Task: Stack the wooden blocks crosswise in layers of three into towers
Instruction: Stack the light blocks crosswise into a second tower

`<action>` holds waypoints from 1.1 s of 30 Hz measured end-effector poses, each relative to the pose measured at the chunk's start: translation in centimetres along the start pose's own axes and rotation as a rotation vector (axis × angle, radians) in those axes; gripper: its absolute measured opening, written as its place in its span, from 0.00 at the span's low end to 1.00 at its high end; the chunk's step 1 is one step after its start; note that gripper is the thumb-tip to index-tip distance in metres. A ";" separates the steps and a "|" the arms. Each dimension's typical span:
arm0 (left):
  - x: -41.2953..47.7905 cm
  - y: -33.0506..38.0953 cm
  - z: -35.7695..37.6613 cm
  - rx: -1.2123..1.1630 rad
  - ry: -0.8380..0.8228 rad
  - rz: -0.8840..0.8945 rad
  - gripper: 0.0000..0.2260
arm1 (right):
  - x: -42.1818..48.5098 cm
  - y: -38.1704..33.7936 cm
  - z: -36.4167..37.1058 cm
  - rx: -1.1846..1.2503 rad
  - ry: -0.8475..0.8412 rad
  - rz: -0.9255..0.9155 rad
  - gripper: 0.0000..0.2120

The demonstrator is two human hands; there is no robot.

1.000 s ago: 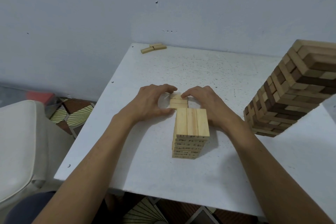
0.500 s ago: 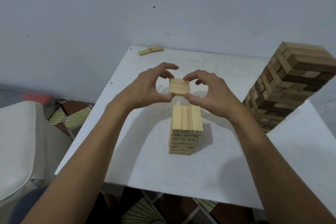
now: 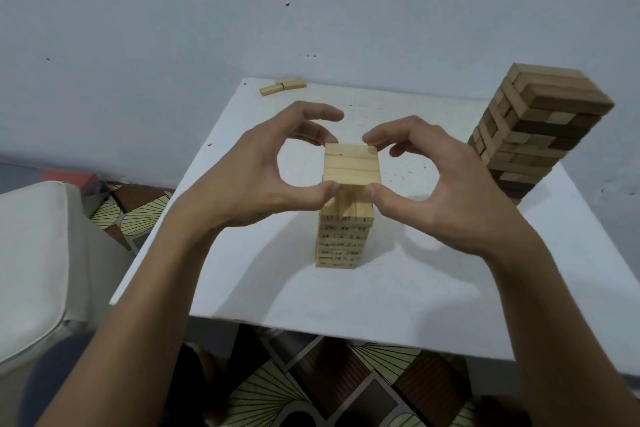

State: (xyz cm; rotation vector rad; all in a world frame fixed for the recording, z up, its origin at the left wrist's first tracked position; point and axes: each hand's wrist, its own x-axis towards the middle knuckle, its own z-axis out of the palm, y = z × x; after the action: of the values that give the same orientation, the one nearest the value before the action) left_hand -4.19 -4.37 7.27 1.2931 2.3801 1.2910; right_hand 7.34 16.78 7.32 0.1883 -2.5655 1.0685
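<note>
A layer of three pale wooden blocks (image 3: 351, 165) hangs just above the small pale tower (image 3: 341, 236) in the middle of the white table (image 3: 398, 281). My left hand (image 3: 263, 177) pinches the layer's left side between thumb and fingers. My right hand (image 3: 440, 184) pinches its right side the same way. The blocks in the layer lie crosswise to the tower's top layer, which my thumbs partly hide.
A tall tower of mixed light and dark blocks (image 3: 533, 132) stands at the table's right edge. Three loose pale blocks (image 3: 282, 86) lie at the far left corner. A white seat (image 3: 31, 264) is on the left, patterned floor below.
Both hands lifted the three-block layer off the table behind the small tower and carried it toward me, so it is now over the tower's top.
</note>
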 end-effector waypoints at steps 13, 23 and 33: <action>-1.6 -0.6 1.2 0.022 -0.047 -0.071 0.31 | -1.6 0.9 1.0 -0.049 -0.082 0.057 0.20; -1.7 -0.7 1.4 0.045 -0.055 -0.071 0.35 | -1.7 1.6 1.0 -0.059 -0.098 0.043 0.24; -1.6 -0.8 1.9 0.064 -0.059 -0.054 0.33 | -1.6 2.0 1.2 -0.031 -0.134 0.028 0.24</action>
State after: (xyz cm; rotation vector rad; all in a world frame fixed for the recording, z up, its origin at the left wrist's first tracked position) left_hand -2.77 -4.55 5.07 1.2568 2.4164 1.1548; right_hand 8.03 17.31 4.59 0.2240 -2.7095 1.0583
